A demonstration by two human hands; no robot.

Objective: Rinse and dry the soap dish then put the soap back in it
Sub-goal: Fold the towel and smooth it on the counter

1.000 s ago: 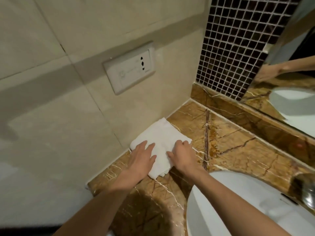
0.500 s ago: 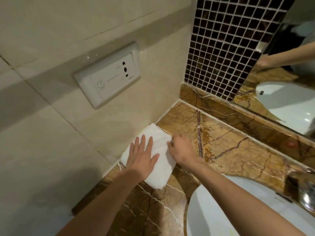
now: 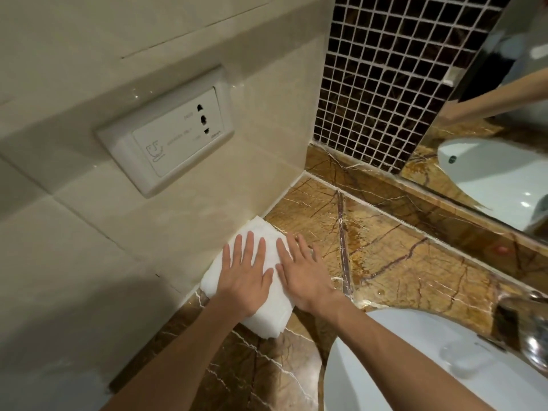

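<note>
A folded white towel (image 3: pixel 271 317) lies on the brown marble counter (image 3: pixel 394 259), against the beige wall. My left hand (image 3: pixel 244 274) rests flat on its left part, fingers spread. Beside it, my right hand (image 3: pixel 305 272) lies flat over the towel's right edge, fingers extended. Neither hand grips anything. No soap dish and no soap show in this view.
A white basin (image 3: pixel 415 366) sits at the lower right with a chrome tap (image 3: pixel 530 336) at its far side. A white wall socket (image 3: pixel 166 139) is above the towel. Dark mosaic tiles (image 3: pixel 379 72) and a mirror (image 3: pixel 498 143) back the counter.
My right hand went from curled at the towel's edge to flat on top of it. The towel now looks folded narrower. The view shifted closer and to the right.
</note>
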